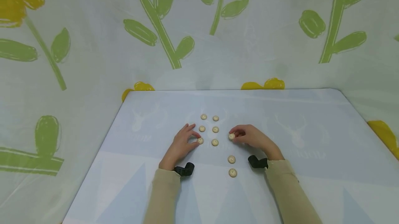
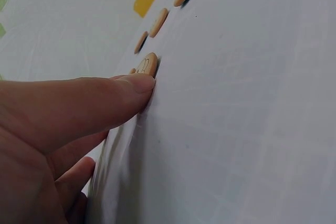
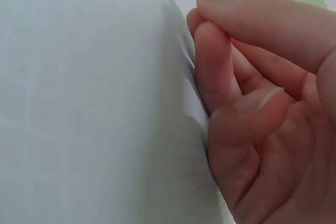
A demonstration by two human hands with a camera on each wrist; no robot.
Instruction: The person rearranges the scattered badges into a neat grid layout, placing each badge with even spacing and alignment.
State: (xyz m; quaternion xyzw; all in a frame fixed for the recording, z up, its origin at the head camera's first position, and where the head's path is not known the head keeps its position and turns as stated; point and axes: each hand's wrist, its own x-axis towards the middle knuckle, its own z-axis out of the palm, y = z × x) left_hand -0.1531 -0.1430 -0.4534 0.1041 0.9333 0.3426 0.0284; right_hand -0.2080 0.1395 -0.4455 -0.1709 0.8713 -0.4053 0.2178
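In the head view my left hand (image 1: 182, 144) pinches a small round wooden disc (image 1: 200, 141) between thumb and forefinger, other fingers spread. The left wrist view shows my thumb against that disc (image 2: 149, 65), which has dark lines on its face. My right hand (image 1: 250, 137) pinches another pale disc (image 1: 231, 136) by its edge, its other fingers curled inward. From the right wrist, the fingers hide most of what lies beyond the thumb tip. Between the hands lie a disc (image 1: 215, 142), a second one (image 1: 215, 129) above it and a third (image 1: 215, 118) farther back.
Behind the left-held disc are two more discs, one nearer (image 1: 202, 128) and one farther (image 1: 204, 117). Below the right hand lie two others, an upper (image 1: 231, 159) and a lower (image 1: 232, 173). A flower-patterned cloth (image 1: 218, 64) rises behind the pale table (image 1: 131, 168).
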